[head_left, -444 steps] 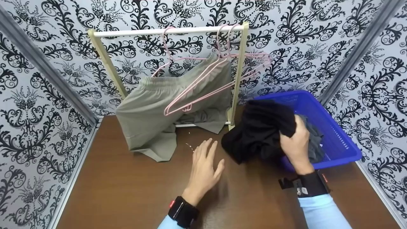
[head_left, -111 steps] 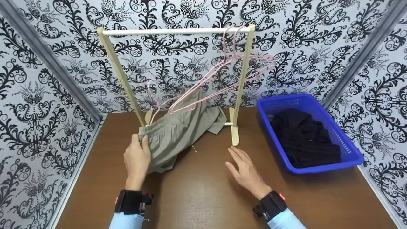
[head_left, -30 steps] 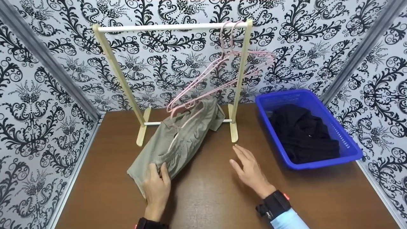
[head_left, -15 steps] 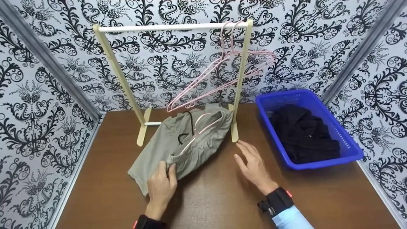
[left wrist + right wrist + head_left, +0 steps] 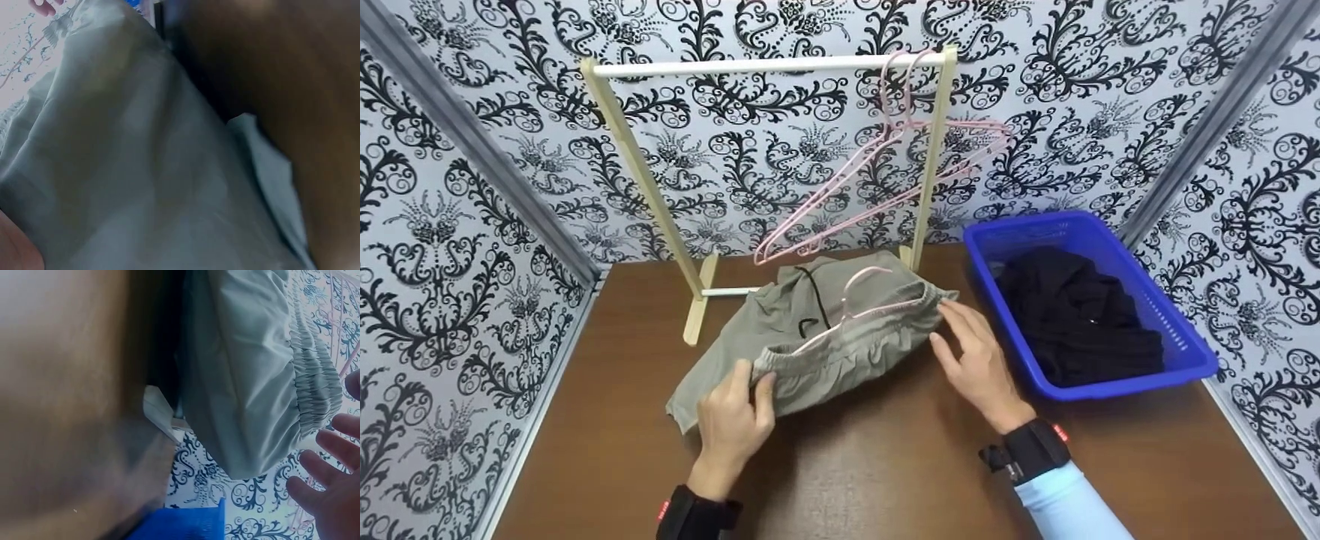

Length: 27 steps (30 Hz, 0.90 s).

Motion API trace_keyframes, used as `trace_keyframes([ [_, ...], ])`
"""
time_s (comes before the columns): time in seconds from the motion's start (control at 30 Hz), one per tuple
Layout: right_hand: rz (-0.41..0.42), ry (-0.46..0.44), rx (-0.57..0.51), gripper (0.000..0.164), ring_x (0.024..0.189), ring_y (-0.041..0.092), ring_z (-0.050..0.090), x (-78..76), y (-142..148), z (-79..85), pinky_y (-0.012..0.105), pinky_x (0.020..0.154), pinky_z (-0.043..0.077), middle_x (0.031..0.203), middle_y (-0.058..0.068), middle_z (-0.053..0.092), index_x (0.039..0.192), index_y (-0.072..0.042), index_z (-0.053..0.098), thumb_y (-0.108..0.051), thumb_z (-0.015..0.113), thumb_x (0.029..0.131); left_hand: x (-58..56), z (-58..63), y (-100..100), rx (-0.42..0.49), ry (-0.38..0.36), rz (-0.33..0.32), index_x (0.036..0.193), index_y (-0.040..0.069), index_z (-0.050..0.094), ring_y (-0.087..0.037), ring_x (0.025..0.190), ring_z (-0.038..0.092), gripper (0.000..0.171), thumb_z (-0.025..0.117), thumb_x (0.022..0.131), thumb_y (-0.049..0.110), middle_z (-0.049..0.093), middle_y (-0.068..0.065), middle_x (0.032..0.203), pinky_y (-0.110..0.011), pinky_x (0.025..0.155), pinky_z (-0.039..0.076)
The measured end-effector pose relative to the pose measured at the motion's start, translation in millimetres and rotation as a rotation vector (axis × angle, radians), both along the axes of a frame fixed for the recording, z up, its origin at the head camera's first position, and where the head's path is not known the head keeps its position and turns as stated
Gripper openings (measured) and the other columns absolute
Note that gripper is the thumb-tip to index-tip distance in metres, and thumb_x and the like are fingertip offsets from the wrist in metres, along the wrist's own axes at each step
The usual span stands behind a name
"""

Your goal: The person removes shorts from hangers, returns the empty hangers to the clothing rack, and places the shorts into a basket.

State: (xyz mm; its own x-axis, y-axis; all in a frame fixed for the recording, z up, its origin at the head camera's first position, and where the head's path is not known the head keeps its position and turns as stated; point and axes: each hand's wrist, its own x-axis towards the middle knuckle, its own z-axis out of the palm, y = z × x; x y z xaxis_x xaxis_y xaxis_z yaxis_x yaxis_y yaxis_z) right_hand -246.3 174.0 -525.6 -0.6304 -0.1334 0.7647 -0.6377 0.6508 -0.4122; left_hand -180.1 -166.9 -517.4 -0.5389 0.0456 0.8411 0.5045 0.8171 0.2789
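Grey-green shorts (image 5: 840, 375) with a gathered elastic waistband (image 5: 315, 377) and a black drawstring (image 5: 814, 296) lie in front of the rack's foot. Inside the waist opening sits a pink hanger (image 5: 851, 319), its hook pointing up. My left hand (image 5: 735, 412) pinches the left end of the waistband between thumb and fingers. At the waistband's right end, my right hand (image 5: 979, 364) has its fingers extended, tips right by the cloth. The right wrist view shows those fingers (image 5: 320, 467) spread beside the elastic. Cloth fills most of the left wrist view.
Behind the shorts stands a wooden rack with a white rod (image 5: 765, 66). Two pink hangers (image 5: 832, 180) hang at its right end. On the right, a blue basket (image 5: 1110, 391) contains a black garment (image 5: 1080, 322). Patterned walls enclose the brown table (image 5: 877, 465).
Earlier the shorts hung from the rack and the right hand held the black garment. Over the last second the shorts' waist has swung rightward, and the right hand has reached its right end.
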Motion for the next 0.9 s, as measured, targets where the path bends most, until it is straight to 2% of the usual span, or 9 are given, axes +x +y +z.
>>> trace_keyframes([
  [0.2,-0.010,-0.006,-0.024,0.046,0.125,0.042,0.058,-5.6,6.5,12.3,0.037,0.113,0.039,0.133,0.024,0.064,0.130,0.007,0.066,0.000,0.077,0.086,-14.0,15.7,0.8,-0.038,0.001,-0.052,0.080,0.004,0.048,-0.018,0.046,0.033,0.043,0.051,0.107,0.038,0.039,-0.003,0.060,-0.036,0.038,0.029],
  [0.37,-0.011,-0.022,-0.013,0.047,0.127,0.041,0.058,-9.1,11.9,17.7,0.038,0.112,0.039,0.135,0.023,0.064,0.132,0.005,0.065,-0.004,0.076,0.088,-23.3,21.9,1.8,-0.063,-0.005,-0.114,0.082,0.005,0.049,-0.021,0.046,0.040,0.042,0.052,0.106,0.038,0.042,-0.003,0.061,-0.038,0.041,0.034],
  [0.47,-0.002,-0.039,-0.010,0.048,0.126,0.042,0.059,-10.0,15.3,16.9,0.040,0.112,0.040,0.134,0.024,0.064,0.133,0.005,0.064,-0.006,0.077,0.088,-26.1,23.1,1.5,-0.057,-0.018,-0.159,0.082,0.005,0.050,-0.019,0.048,0.041,0.041,0.054,0.106,0.038,0.042,-0.002,0.061,-0.037,0.042,0.034],
  [0.63,0.007,-0.120,0.002,0.052,0.121,0.043,0.062,-7.8,21.7,14.2,0.049,0.105,0.044,0.130,0.025,0.066,0.136,0.005,0.062,-0.009,0.078,0.088,-31.4,22.9,-1.3,-0.051,-0.024,-0.214,0.082,0.006,0.051,-0.014,0.050,0.037,0.044,0.051,0.107,0.042,0.039,0.001,0.061,-0.035,0.043,0.031],
  [0.8,0.044,-0.204,0.044,0.052,0.116,0.038,0.066,-5.4,27.6,10.0,0.047,0.099,0.047,0.126,0.021,0.069,0.134,0.004,0.064,-0.011,0.081,0.087,-35.7,20.9,-4.8,-0.051,-0.044,-0.253,0.081,0.008,0.051,-0.012,0.051,0.035,0.046,0.050,0.106,0.045,0.037,0.002,0.061,-0.034,0.044,0.029],
  [0.9,0.056,-0.244,0.079,0.050,0.115,0.038,0.067,-4.3,29.5,5.8,0.050,0.098,0.049,0.124,0.021,0.070,0.130,0.005,0.065,-0.013,0.082,0.087,-37.4,18.4,-7.5,-0.056,-0.069,-0.269,0.081,0.008,0.050,-0.012,0.052,0.034,0.046,0.050,0.106,0.046,0.036,0.003,0.061,-0.033,0.044,0.028],
])
